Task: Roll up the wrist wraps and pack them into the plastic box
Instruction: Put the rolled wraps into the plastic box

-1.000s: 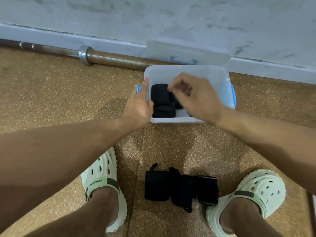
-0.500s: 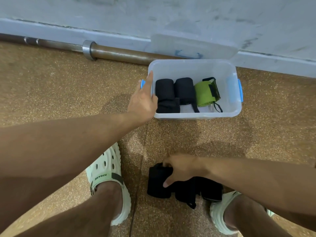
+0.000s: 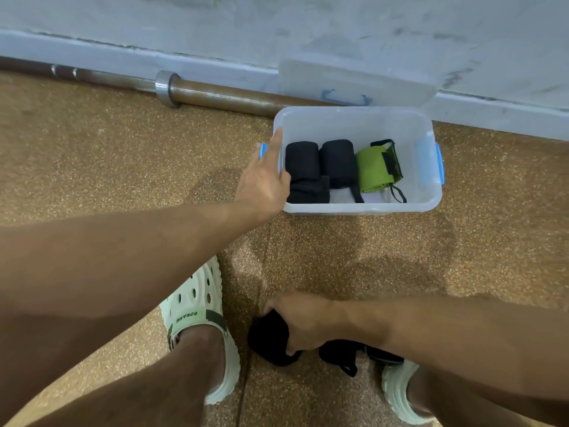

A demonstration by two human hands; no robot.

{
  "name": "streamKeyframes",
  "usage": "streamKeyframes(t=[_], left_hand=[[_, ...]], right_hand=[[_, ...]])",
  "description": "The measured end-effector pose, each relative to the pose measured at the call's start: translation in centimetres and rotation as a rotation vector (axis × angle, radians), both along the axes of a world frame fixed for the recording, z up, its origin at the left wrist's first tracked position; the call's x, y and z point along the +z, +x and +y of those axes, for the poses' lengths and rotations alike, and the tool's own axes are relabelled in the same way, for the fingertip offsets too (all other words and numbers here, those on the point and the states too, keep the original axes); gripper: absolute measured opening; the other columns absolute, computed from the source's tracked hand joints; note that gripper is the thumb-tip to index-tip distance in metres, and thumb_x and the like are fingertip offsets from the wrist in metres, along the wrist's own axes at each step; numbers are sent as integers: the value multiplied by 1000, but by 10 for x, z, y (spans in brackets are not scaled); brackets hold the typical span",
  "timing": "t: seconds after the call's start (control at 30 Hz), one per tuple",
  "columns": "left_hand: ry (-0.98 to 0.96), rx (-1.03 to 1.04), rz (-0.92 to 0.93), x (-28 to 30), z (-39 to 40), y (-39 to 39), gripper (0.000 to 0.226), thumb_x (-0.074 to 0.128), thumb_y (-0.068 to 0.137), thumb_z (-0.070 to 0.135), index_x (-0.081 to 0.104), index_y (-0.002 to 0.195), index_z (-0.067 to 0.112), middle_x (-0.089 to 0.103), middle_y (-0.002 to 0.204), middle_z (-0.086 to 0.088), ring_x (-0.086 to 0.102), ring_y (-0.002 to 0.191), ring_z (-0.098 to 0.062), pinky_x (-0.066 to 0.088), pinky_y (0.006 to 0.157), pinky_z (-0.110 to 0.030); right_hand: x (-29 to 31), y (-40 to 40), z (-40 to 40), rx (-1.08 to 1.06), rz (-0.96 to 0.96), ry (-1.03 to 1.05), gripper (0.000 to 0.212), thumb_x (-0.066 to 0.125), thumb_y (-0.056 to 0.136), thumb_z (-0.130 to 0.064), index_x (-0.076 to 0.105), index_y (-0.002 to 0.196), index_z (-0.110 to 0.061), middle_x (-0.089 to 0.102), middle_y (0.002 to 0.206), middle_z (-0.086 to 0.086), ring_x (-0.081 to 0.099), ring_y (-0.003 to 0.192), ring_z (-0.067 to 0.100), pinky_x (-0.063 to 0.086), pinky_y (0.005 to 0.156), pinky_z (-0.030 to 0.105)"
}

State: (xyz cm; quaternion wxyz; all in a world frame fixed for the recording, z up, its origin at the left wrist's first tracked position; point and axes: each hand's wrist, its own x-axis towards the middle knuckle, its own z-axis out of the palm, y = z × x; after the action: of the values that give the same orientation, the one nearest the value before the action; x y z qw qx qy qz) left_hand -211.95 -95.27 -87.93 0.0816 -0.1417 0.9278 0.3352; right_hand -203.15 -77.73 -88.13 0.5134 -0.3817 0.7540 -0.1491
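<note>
A clear plastic box sits on the speckled brown floor near the far edge, where the floor meets a grey wall. Its lid leans against that wall just behind it, and a steel barbell lies along the same edge, running off to the left. Inside the box, three rolled wrist wraps lie side by side: a black roll at the left end, a second black roll in the middle, and a green roll to its right, with loose black straps trailing toward the near wall. The left hand rests against the left end of the box, its fingers straight and laid over the blue clip there, the thumb hooked over the rim. The right hand is down near the closer edge of the floor, between two pale green clogs, its fingers curled around one end of a loose black wrist wrap. More black wrap material lies bunched just to the right of it, touching the right clog. The left clog stands just beside the held wrap.
</note>
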Motion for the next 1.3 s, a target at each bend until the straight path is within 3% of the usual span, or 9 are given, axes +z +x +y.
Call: streamKeyframes(t=[0.17, 0.3, 0.47, 0.57, 0.67, 0.8, 1.0, 1.17, 1.3], left_hand=[[-3, 4, -5, 1, 2, -1, 75, 42, 105, 19, -3, 162, 36, 42, 153, -23, 50, 131, -37, 49, 98, -45], [-22, 11, 3, -5, 0, -4, 76, 43, 103, 20, -2, 162, 36, 39, 155, -22, 42, 139, -36, 44, 105, -47], [9, -13, 39, -10, -2, -3, 76, 45, 105, 23, -4, 162, 37, 43, 149, -19, 55, 115, -28, 53, 88, -43], [3, -29, 42, -9, -2, -2, 76, 44, 105, 21, -5, 162, 36, 41, 152, -23, 49, 129, -36, 48, 95, -44], [12, -32, 52, -12, -3, -2, 76, 45, 105, 22, -4, 162, 36, 41, 153, -23, 52, 125, -35, 49, 93, -42], [9, -31, 46, -12, -3, -1, 76, 44, 105, 24, -4, 162, 36, 39, 155, -21, 41, 139, -36, 43, 105, -46], [-8, -33, 55, -11, -2, -2, 76, 45, 104, 22, -3, 162, 35, 41, 154, -21, 39, 142, -36, 44, 104, -48], [-6, -24, 40, -10, -1, -2, 76, 44, 105, 21, -4, 162, 37, 43, 152, -20, 48, 133, -39, 47, 95, -38], [-10, -19, 40, -7, 1, -2, 76, 44, 105, 20, -4, 162, 36, 44, 151, -21, 46, 135, -39, 46, 101, -43]], right_hand=[[36, -22, 12, -122, 28, -174, 60, 83, 78, -19, 58, 132, -30, 59, 123, -11, 56, 118, 8, 46, 98, 22], [97, -75, 34, -418, 73, -325, 63, 91, 72, -18, 62, 126, -34, 63, 118, -18, 59, 113, -3, 46, 97, 14], [139, -149, 55, -676, 386, -324, 66, 91, 72, -15, 54, 121, -38, 61, 106, -26, 60, 93, -16, 46, 78, 5], [127, -180, 62, -524, 629, -200, 52, 83, 77, -17, 54, 118, -28, 65, 106, -16, 65, 93, 13, 50, 74, 33], [87, -196, 60, -218, 757, 66, 42, 73, 80, -20, 59, 117, -31, 70, 106, -4, 64, 100, 28, 45, 70, 34], [40, -198, 48, -29, 684, 258, 42, 66, 85, -24, 61, 123, -42, 70, 110, -5, 63, 96, 25, 49, 73, 33], [29, -204, 34, -8, 610, 240, 64, 79, 81, -21, 48, 137, -21, 61, 96, 6, 60, 90, 31, 50, 74, 39], [20, -198, 31, -75, 568, 187, 57, 83, 79, -18, 60, 131, -22, 70, 113, 4, 65, 104, 29, 53, 80, 37], [17, -200, 24, -118, 547, 170, 49, 86, 80, -19, 70, 127, -21, 72, 122, -1, 65, 113, 26, 47, 80, 30]])
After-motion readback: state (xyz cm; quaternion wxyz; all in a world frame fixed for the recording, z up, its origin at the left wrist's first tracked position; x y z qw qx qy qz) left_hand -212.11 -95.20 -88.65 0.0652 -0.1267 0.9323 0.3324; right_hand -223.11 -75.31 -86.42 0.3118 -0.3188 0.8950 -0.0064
